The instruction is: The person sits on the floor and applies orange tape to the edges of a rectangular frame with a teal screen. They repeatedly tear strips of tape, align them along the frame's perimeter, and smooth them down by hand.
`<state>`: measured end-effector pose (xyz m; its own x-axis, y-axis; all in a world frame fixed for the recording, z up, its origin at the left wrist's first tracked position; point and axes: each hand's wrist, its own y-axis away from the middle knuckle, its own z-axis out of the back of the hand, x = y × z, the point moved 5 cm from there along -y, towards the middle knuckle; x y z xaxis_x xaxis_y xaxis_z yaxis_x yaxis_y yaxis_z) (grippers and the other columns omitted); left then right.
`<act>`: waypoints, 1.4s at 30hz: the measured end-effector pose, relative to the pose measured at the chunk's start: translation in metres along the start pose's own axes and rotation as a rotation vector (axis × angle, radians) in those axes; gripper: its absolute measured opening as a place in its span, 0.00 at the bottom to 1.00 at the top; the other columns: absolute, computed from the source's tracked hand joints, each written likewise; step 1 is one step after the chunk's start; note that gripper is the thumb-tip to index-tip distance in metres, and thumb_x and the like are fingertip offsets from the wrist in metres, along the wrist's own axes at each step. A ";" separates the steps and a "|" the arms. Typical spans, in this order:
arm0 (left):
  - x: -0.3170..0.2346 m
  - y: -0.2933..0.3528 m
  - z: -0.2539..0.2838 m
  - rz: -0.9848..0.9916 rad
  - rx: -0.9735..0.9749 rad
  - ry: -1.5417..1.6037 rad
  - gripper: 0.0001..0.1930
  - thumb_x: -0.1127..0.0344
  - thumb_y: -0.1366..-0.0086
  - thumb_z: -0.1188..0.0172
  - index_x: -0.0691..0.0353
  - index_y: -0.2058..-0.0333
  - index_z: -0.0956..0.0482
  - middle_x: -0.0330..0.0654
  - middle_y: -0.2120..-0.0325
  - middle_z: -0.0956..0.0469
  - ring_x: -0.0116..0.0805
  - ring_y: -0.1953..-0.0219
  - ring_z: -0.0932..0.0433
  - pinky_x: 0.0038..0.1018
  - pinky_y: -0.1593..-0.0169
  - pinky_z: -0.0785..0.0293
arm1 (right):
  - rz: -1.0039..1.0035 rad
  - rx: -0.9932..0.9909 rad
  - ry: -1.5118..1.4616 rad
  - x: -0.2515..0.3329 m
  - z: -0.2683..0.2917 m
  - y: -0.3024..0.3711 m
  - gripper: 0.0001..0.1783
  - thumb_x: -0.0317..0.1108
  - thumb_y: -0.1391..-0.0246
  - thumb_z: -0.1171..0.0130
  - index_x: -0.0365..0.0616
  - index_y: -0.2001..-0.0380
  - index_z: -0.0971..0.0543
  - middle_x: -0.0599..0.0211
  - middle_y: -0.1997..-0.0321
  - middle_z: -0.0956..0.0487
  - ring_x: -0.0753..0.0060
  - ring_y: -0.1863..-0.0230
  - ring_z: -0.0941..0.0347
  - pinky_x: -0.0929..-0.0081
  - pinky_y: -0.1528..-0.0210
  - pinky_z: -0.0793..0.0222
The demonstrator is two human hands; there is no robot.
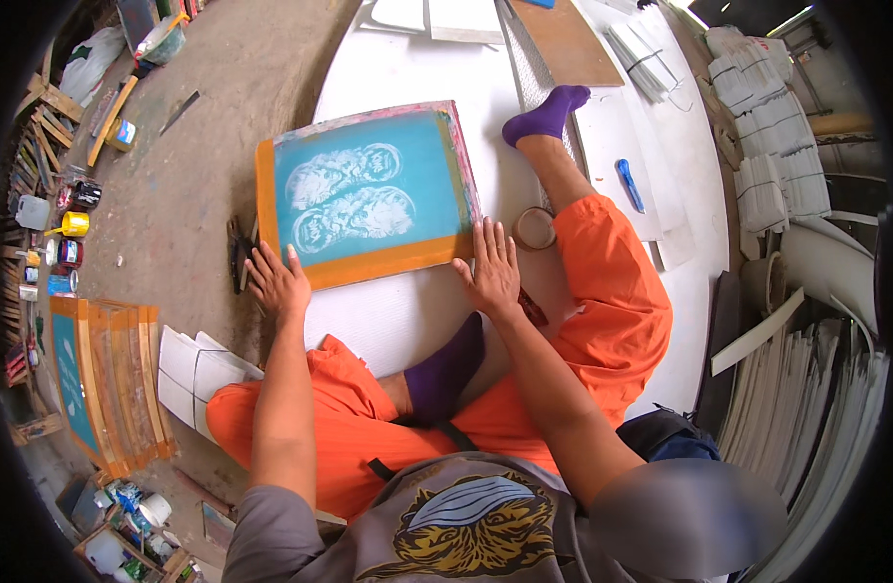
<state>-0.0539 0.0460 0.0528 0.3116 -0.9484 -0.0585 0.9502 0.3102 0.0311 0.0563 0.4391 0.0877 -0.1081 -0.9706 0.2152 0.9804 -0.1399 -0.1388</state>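
Observation:
A screen-printing frame [366,263] lies flat on the white tabletop, its wooden edges taped brown and stained pink. Its teal mesh [432,180] carries two pale, sole-shaped designs with detailed patterns. At the near left corner, my left hand [279,282] rests against the frame, fingers spread. My right hand [491,270] lies flat by the near right corner, fingers stretched out and touching the edge. Neither hand grips anything. Beyond my right hand sits a roll of tape [535,229]. A dark tool [239,255], partly hidden, lies beside the frame's left side.
My orange-trousered legs fold around the work area, one purple-socked foot [549,115] at the right. A blue utility knife [630,186] lies farther right. More frames [116,379] stand at left, near paint containers [74,224]. Tied paper stacks [777,146] line the right.

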 end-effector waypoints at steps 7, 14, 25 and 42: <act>0.002 -0.002 -0.007 -0.008 -0.030 0.032 0.40 0.35 0.22 0.70 0.56 0.23 0.54 0.48 0.23 0.52 0.50 0.21 0.58 0.57 0.25 0.55 | -0.044 -0.041 -0.164 0.010 -0.008 0.001 0.42 0.55 0.29 0.54 0.33 0.26 0.45 0.40 0.22 0.44 0.42 0.21 0.49 0.48 0.22 0.53; -0.001 0.000 -0.002 -0.009 -0.022 0.002 0.40 0.35 0.22 0.70 0.56 0.23 0.54 0.49 0.23 0.52 0.51 0.21 0.57 0.57 0.25 0.54 | -0.224 -0.051 -0.644 -0.007 -0.017 -0.003 0.43 0.50 0.27 0.54 0.31 0.24 0.54 0.32 0.24 0.43 0.35 0.24 0.46 0.50 0.23 0.50; 0.003 -0.006 -0.001 -0.013 0.057 0.080 0.41 0.37 0.22 0.65 0.60 0.24 0.56 0.54 0.23 0.53 0.54 0.23 0.52 0.49 0.25 0.48 | -0.438 0.221 -0.720 -0.028 -0.012 -0.012 0.44 0.57 0.25 0.63 0.39 0.22 0.61 0.33 0.29 0.35 0.38 0.28 0.37 0.58 0.26 0.42; 0.063 0.000 -0.001 0.052 0.055 0.852 0.33 0.48 0.22 0.52 0.73 0.33 0.34 0.63 0.39 0.26 0.52 0.36 0.25 0.37 0.35 0.30 | -0.314 0.066 -0.850 -0.028 -0.020 -0.006 0.45 0.58 0.26 0.60 0.36 0.22 0.58 0.35 0.22 0.44 0.38 0.22 0.48 0.58 0.24 0.49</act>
<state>-0.0340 -0.0133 0.0483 0.2776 -0.5533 -0.7854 0.9394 0.3274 0.1014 0.0498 0.4634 0.0636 -0.2395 -0.4143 0.8781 0.9366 -0.3370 0.0964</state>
